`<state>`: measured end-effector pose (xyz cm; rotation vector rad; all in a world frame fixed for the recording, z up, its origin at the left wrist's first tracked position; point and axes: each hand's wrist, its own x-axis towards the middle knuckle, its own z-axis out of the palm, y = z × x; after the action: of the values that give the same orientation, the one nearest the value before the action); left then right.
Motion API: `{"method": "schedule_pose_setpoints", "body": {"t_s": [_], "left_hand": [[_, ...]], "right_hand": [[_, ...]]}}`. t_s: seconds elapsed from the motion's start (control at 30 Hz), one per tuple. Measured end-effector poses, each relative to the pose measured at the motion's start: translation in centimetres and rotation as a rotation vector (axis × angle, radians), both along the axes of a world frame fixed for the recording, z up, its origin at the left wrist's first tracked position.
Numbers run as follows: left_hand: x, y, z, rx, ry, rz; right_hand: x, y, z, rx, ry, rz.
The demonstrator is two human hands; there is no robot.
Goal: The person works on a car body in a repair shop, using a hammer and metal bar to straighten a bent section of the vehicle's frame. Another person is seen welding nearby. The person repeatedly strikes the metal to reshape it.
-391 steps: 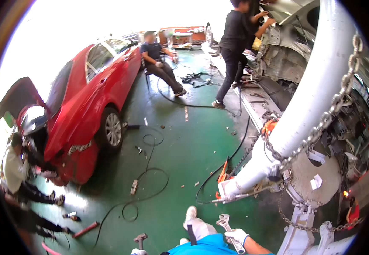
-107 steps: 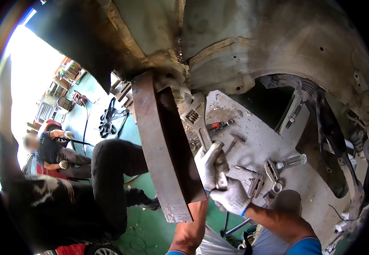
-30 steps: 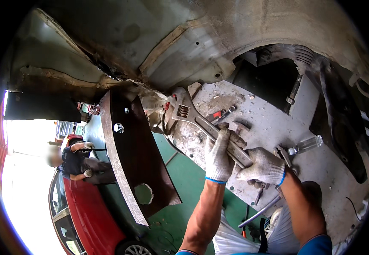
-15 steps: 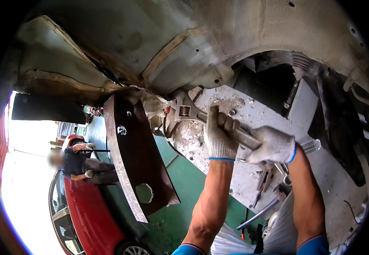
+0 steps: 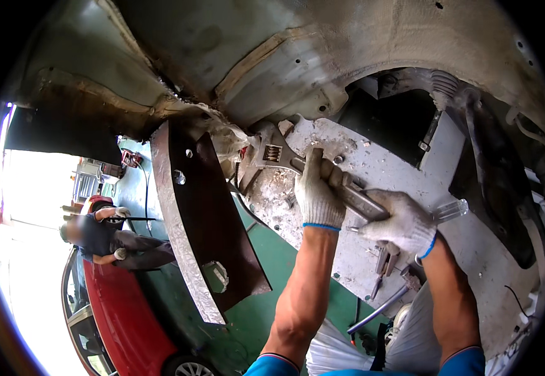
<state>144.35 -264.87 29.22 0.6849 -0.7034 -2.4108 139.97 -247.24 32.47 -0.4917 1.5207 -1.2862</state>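
A large adjustable wrench [image 5: 290,160] lies aslant, its jaw end against the crumpled metal edge [image 5: 225,128] of a car body. Whether the jaws grip that edge I cannot tell. My left hand [image 5: 321,193], in a white knit glove with a blue cuff, is closed round the middle of the handle. Gloved the same way, my right hand [image 5: 401,219] is closed round the handle's end. A clear-handled tool [image 5: 451,211], perhaps a screwdriver, sticks out beside my right wrist; a thin metal tip shows on the hand's other side.
Below the wrench is a dirty, pale metal surface [image 5: 313,138] with debris, pliers [image 5: 385,260] and a hammer [image 5: 390,299]. A bent brown metal panel [image 5: 210,213] hangs at left. Beyond it a person [image 5: 109,235] holds a dark bar near a red car [image 5: 119,313].
The view has shifted slightly. Both hands keep their hold on the wrench, whose jaw end stays at the metal edge. The person at left has shifted a little leftward in view.
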Motion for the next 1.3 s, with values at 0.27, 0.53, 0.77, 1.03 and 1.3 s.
{"method": "schedule_pose_setpoints", "body": {"t_s": [0.27,0.53,0.77,1.03,1.3], "left_hand": [[5.1,-1.7,0.8,0.004,-0.041,-0.125],[-1.1,-0.4,-1.0,-0.030,0.100,0.029],[0.4,-0.7,-0.6,-0.032,0.056,-0.010],[5.0,1.2,-0.7,-0.072,0.055,-0.123],[11.0,-1.8,1.0,-0.116,-0.121,-0.226]], "right_hand": [[8.2,-1.8,-1.3,-0.154,0.080,-0.192],[-2.8,-0.1,-2.6,-0.290,0.028,0.035],[-0.6,-0.7,-2.3,-0.124,0.068,0.011],[4.9,-1.6,0.0,-0.083,-0.022,-0.097],[15.4,-6.1,-3.5,-0.232,0.286,-0.351]]}}
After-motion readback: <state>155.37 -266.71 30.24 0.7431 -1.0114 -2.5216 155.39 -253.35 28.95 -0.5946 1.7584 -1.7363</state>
